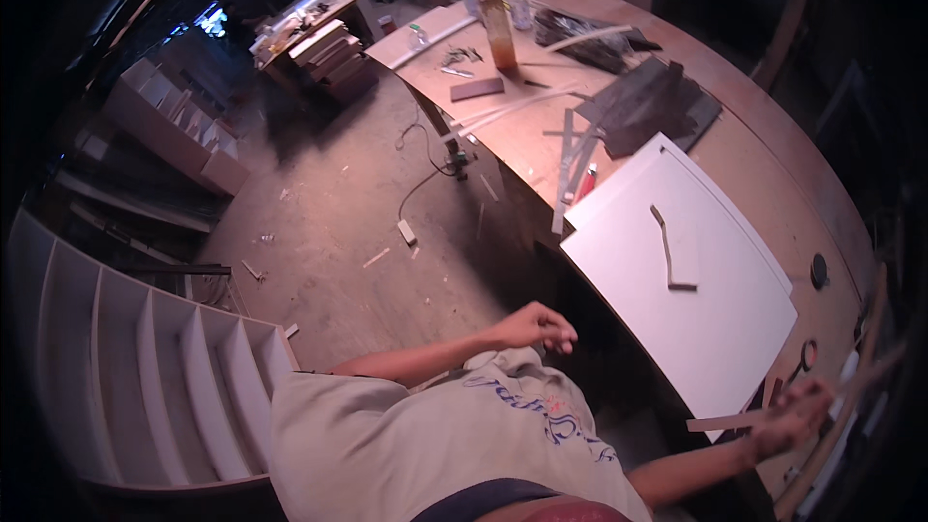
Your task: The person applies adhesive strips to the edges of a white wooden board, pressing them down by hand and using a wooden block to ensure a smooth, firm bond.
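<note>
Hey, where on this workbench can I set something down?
On the white panel, the stretch between the bent strip and the pale strip at your right hand is bare. Bare wood also shows between the panel, the dark sheets and the black disc. It's crowded at the far end, with bottles, an amber container and a brown block.

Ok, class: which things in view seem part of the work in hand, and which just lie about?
Likely part of the work:
thin strip at the right hand
white panel beside that hand

Probably just lying about:
tall amber container
round black object
pale scrap on the floor
</note>
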A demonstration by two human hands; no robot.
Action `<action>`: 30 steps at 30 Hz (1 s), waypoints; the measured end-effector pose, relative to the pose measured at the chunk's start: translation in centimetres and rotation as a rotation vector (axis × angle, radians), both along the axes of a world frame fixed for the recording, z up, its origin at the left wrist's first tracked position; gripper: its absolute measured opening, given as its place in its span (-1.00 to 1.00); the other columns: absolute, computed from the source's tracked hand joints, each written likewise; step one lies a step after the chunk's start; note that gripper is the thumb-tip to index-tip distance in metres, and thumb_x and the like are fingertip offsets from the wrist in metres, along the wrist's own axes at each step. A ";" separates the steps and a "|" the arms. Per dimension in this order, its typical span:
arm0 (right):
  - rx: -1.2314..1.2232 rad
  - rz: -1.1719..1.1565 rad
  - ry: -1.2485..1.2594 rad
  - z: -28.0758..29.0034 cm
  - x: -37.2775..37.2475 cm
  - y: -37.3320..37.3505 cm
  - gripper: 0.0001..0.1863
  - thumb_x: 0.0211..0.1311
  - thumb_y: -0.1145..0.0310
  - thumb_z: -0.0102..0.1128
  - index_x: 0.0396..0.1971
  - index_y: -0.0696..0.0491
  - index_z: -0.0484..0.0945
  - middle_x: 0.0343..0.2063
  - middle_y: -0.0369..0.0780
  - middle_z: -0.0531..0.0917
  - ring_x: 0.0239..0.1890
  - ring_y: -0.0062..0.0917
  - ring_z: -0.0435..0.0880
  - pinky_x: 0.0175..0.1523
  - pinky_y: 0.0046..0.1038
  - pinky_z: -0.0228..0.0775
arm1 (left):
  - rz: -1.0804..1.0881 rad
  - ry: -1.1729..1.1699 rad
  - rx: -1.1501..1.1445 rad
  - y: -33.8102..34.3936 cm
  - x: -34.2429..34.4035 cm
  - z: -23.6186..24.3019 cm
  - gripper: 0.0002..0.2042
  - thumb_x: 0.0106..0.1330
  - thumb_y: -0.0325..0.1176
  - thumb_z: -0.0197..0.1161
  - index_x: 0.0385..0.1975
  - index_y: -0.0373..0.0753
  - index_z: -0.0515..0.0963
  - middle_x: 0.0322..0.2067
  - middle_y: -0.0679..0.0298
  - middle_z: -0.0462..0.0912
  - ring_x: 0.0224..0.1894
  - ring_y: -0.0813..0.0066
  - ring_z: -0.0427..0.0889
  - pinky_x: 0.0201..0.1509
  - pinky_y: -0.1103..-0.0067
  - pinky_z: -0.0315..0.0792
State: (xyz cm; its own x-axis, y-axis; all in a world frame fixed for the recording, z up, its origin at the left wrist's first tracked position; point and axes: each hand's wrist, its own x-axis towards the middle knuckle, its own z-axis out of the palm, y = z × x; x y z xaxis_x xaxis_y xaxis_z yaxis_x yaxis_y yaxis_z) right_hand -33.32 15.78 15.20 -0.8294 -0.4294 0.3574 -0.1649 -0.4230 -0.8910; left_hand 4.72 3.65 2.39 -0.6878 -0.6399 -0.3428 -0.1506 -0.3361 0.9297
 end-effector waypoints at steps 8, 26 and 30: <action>0.595 1.176 -0.035 -4.3 15.8 -5.7 -0.70 0.37 0.27 -0.10 -0.48 0.15 0.46 -0.69 -0.36 0.46 -0.67 -0.81 0.30 -0.57 -0.74 0.12 | 0.636 0.411 -0.206 -4.7 -1.1 7.7 -0.65 0.37 -0.29 0.03 0.07 -0.35 0.33 -0.20 0.11 0.59 -0.25 0.48 0.63 -0.19 0.65 0.50; 1.034 1.062 0.048 -5.9 16.8 -5.7 -0.78 0.26 0.29 0.03 -0.41 0.16 0.49 -0.68 -0.35 0.48 -0.64 -0.80 0.35 -0.52 -0.64 0.19 | 0.835 0.290 -0.192 -8.0 -0.1 3.8 -0.66 0.21 -0.46 0.23 -0.03 -0.38 0.41 -0.43 0.30 0.57 -0.46 0.66 0.54 -0.45 0.74 0.47; 1.019 0.839 0.431 -5.2 15.6 -3.8 -0.83 0.15 0.35 0.16 -0.35 0.16 0.54 -0.61 -0.23 0.51 -0.55 -0.51 0.49 -0.36 -0.55 0.32 | 0.874 0.224 -0.049 -7.2 1.2 0.6 -0.73 0.20 -0.47 0.25 -0.11 -0.34 0.44 -0.46 0.31 0.57 -0.48 0.66 0.54 -0.43 0.73 0.48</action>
State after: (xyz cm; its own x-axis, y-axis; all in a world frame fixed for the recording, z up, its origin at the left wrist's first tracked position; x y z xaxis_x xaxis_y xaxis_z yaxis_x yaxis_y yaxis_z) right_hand -17.76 12.01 9.95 -0.1021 -0.9623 -0.2520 -0.5255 0.2673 -0.8078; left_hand 5.96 -3.54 2.98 0.0037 -0.9759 -0.2181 0.3260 -0.2050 0.9229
